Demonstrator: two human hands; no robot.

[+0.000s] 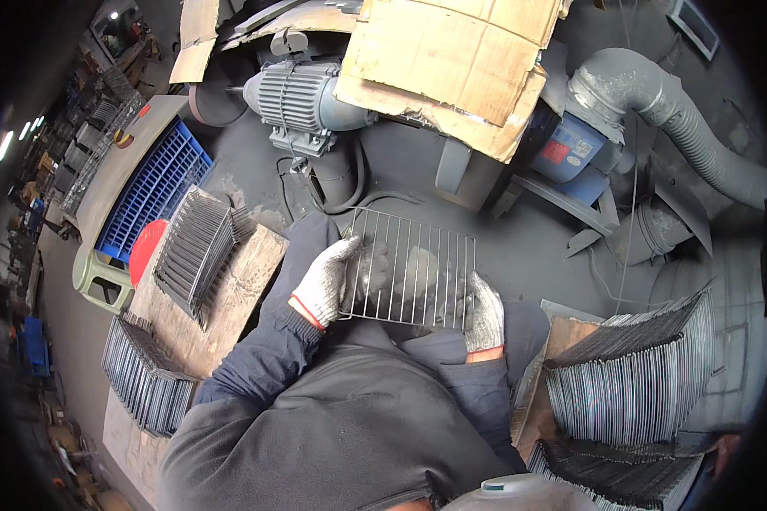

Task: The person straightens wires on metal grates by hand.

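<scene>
Head view: looks down on a person in dark sleeves, seated before a grey motor (302,100).
Left hand (325,281): gloved, closed around the left edge of a wire rack (409,266).
Right hand (483,313): gloved, gripping the rack's lower right corner.
Wire rack: held flat between both hands above the lap, in front of the motor; its bars run away from the person.
Left side: a stack of racks (198,247) leans on a wooden worktop (243,281); another stack (145,383) stands below it.
Right side: a large stack of racks (631,379), partly cut off at the lower edge.
Hidden: the fingertips under the rack are hard to make out; cardboard (452,60) covers the machine top; the rim is dark.
</scene>
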